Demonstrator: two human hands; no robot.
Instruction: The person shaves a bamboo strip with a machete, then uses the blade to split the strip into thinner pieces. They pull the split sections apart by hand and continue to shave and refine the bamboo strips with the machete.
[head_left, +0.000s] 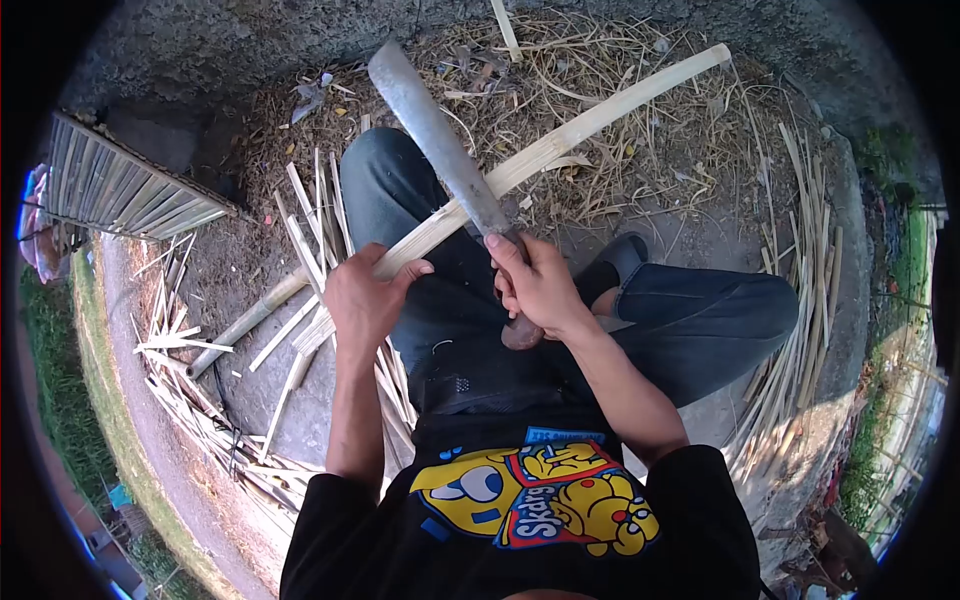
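Note:
My left hand [362, 292] is closed around the near end of a long, pale bamboo strip [612, 116], its thumb lying along the top. The strip slants across my bent leg and reaches away to the upper right. My right hand [540, 285] grips the dark wooden handle of a machete [428, 122], whose curved butt shows below the fingers. The broad grey blade points up and left. It crosses the strip at about the strip's middle, with the blade on top in this view.
Split bamboo strips [215, 432] lie heaped at left, and more strips [805, 270] are bundled along the right. A round bamboo pole [245, 325] rests near my left arm. Shavings [620, 175] litter the ground ahead, below a rough wall [230, 45]. A slatted bamboo panel [135, 185] stands at upper left.

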